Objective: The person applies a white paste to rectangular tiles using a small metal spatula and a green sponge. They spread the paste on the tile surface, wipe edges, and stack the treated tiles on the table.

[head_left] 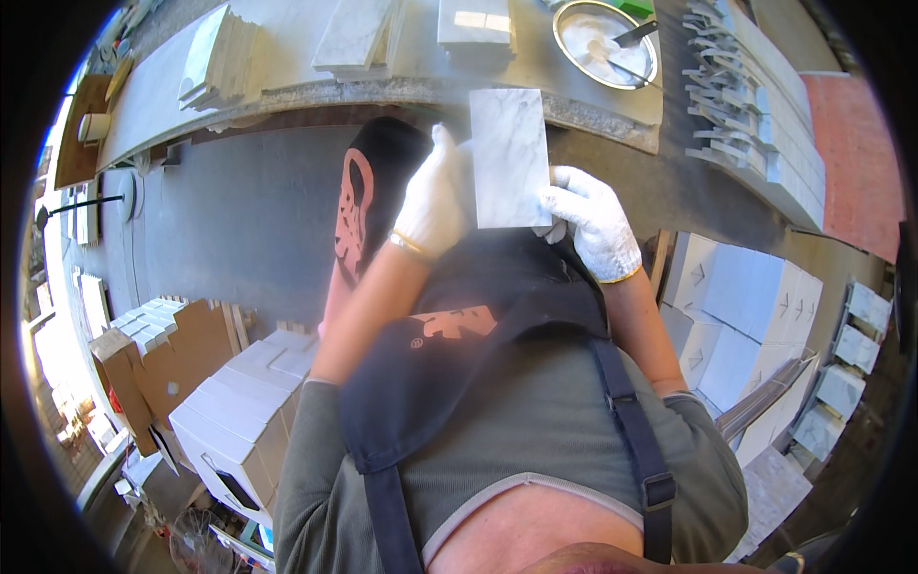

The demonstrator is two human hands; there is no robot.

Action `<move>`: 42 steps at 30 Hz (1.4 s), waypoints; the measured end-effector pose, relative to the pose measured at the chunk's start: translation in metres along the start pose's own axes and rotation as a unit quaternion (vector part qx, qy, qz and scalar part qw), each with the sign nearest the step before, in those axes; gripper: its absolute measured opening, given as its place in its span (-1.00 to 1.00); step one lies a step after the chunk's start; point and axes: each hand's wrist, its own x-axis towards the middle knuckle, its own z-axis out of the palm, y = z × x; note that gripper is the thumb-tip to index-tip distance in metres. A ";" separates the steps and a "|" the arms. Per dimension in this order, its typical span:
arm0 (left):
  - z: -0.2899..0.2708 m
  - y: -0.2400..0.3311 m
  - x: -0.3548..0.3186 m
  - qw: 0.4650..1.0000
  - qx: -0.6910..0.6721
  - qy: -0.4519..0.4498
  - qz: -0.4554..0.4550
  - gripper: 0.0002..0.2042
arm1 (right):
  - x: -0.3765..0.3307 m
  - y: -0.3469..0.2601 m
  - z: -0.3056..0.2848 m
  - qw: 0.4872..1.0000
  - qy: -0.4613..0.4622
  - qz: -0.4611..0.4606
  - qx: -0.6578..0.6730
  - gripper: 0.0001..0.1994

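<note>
A rectangular white marble tile (510, 158) with grey veins is held upright in front of my body, just off the workbench edge. My right hand (595, 215), in a white knit glove, grips its lower right edge, thumb on the front face and fingers partly hidden behind. To the tile's left is my gloved left hand (435, 201), its fingers stretched upward and slightly blurred. It appears apart from the tile, with nothing visible in it. A metal bowl (566, 72) on the bench contains white paste and two tool handles.
Along the workbench (277, 53) stand a left tile stack (212, 57), a middle stack (354, 36) and a right stack (475, 24). Many thin pieces line a rack (727, 96) at right. White cartons (746, 292) flank me, with another carton group (234, 421) at lower left.
</note>
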 end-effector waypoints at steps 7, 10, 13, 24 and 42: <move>-0.006 0.001 -0.002 1.000 -0.010 -0.023 0.014 -0.14 | 0.000 -0.003 0.005 1.000 -0.003 -0.005 0.003 -0.68; -0.008 0.001 -0.001 0.999 -0.002 -0.038 0.030 -0.12 | 0.001 -0.002 0.004 1.000 -0.011 -0.015 -0.002 -0.67; -0.011 0.002 0.002 0.999 0.020 -0.014 0.032 -0.10 | 0.004 0.000 0.002 0.999 -0.015 -0.023 -0.019 -0.65; -0.033 0.016 -0.003 0.996 0.000 -0.003 0.092 -0.46 | 0.011 0.012 -0.018 1.000 -0.003 -0.008 -0.026 -0.68; -0.067 0.275 0.085 0.695 0.644 0.117 0.297 -0.59 | 0.012 0.011 -0.031 0.999 0.034 -0.001 0.005 -0.60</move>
